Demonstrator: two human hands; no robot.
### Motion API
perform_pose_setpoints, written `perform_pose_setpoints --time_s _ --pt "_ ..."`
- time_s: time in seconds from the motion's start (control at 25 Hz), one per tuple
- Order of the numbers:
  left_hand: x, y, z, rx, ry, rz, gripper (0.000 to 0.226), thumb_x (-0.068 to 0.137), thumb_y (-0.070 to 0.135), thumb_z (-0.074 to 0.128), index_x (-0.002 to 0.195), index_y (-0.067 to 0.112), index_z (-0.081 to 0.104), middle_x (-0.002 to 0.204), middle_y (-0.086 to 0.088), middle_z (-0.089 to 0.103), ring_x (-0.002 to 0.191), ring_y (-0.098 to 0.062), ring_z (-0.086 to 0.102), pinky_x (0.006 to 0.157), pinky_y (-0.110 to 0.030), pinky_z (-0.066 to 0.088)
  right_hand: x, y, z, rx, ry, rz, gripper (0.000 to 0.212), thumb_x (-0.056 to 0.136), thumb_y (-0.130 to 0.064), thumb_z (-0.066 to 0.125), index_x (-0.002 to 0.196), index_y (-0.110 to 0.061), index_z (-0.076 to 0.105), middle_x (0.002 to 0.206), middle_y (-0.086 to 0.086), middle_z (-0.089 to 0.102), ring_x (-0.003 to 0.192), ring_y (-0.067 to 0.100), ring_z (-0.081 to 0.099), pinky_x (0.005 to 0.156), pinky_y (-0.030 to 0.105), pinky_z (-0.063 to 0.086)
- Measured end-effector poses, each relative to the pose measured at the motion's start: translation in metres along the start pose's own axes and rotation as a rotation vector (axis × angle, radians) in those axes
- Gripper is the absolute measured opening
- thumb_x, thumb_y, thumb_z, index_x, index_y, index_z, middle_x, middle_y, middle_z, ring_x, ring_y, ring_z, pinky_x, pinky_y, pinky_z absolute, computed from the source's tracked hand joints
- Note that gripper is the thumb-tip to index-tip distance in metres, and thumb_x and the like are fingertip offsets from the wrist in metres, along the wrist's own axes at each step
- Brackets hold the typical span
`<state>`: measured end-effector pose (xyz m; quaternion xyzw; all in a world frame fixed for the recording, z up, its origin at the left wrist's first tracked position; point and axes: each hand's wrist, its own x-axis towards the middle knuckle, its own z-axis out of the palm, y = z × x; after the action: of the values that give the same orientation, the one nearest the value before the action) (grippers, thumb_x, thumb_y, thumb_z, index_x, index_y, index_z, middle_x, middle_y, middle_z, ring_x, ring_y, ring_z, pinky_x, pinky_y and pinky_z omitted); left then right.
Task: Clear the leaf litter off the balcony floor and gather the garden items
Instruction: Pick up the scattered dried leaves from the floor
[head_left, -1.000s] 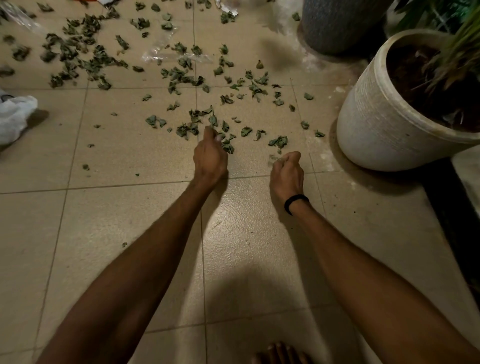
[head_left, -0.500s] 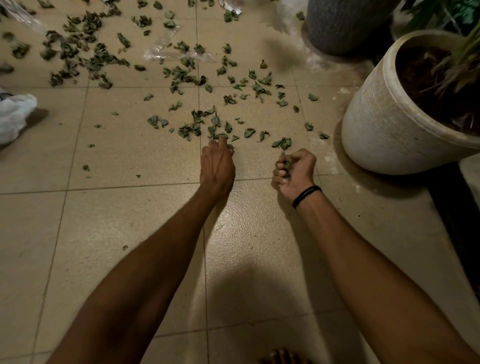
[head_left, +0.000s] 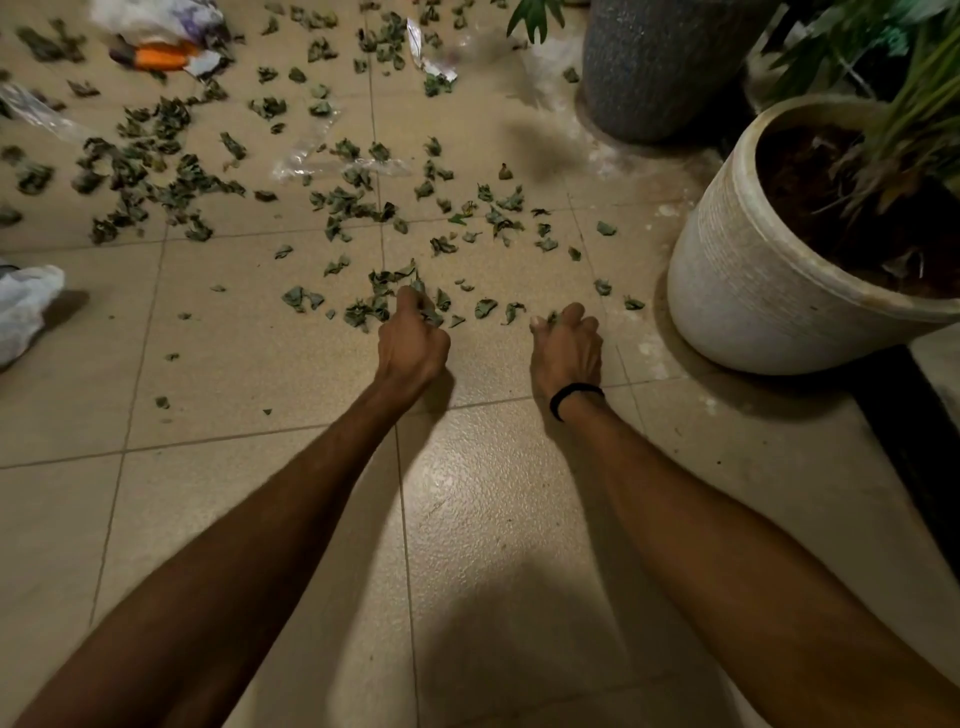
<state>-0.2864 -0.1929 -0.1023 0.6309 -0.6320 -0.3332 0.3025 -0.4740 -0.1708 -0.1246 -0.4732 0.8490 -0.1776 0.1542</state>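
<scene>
Dry green leaves (head_left: 358, 202) lie scattered over the beige tiled floor (head_left: 260, 374), thickest at the upper left and middle. My left hand (head_left: 413, 338) is at the near edge of the litter, its fingers curled round a few leaves (head_left: 428, 312). A hand's width to the right, my right hand (head_left: 566, 343), with a black band on the wrist, is closed into a fist round a small bunch of leaves that shows only at its top. Loose leaves (head_left: 485, 307) lie between and just beyond both hands.
A large white pot (head_left: 748, 280) with soil and a plant stands right of my right hand. A grey pot (head_left: 654, 67) is behind it. A white plastic bag (head_left: 23, 306) lies at the left edge. Clear wrappers (head_left: 322, 161) and an orange item (head_left: 161, 57) lie among far leaves.
My left hand has gone from flat fingers on the floor to curled fingers gripping leaves. My right hand stays closed on its bunch and has rolled knuckles-up. The camera has tilted up slightly.
</scene>
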Motion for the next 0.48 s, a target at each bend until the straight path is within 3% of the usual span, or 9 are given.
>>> perform_pose_setpoints --time_s 0.08,0.2,0.32,0.48 --pt "0.010 0.007 -0.002 0.052 -0.044 0.077 0.030 0.087 0.006 0.044 0.115 0.005 0.056 0.094 -0.015 0.069 0.079 -0.029 0.066 0.066 -0.040 0.056 0.001 0.000 0.003 0.026 0.015 -0.012 0.034 0.104 -0.033 0.037 0.120 -0.004 0.046 0.117 0.019 0.053 0.104 0.033 0.051 0.082 0.042 0.046" --pt "0.022 0.021 0.003 0.145 -0.085 0.118 0.025 0.090 0.019 0.041 0.085 0.007 0.063 0.080 -0.010 0.066 0.067 -0.020 0.058 0.064 -0.029 0.046 -0.003 0.000 0.001 0.223 0.076 0.014 0.033 0.105 -0.032 0.034 0.110 -0.005 0.053 0.107 0.014 0.060 0.095 0.028 0.057 0.080 0.038 0.048" --pt "0.026 0.034 0.021 0.189 -0.067 0.140 0.040 0.088 0.034 0.036 0.065 0.008 0.056 0.057 -0.006 0.052 0.048 -0.016 0.044 0.052 -0.027 0.038 -0.003 0.003 -0.010 0.461 0.023 0.177 0.032 0.102 -0.034 0.034 0.093 -0.011 0.056 0.087 0.004 0.065 0.075 0.021 0.060 0.063 0.030 0.045" --pt "0.028 0.036 0.052 0.271 -0.006 0.102 0.074 0.101 0.062 0.023 0.068 0.009 0.063 0.058 -0.007 0.061 0.047 -0.022 0.054 0.048 -0.028 0.044 -0.012 0.002 -0.033 1.038 -0.168 0.480 0.020 0.086 -0.027 0.048 0.075 -0.015 0.059 0.065 0.003 0.064 0.049 0.016 0.048 0.046 0.027 0.036"
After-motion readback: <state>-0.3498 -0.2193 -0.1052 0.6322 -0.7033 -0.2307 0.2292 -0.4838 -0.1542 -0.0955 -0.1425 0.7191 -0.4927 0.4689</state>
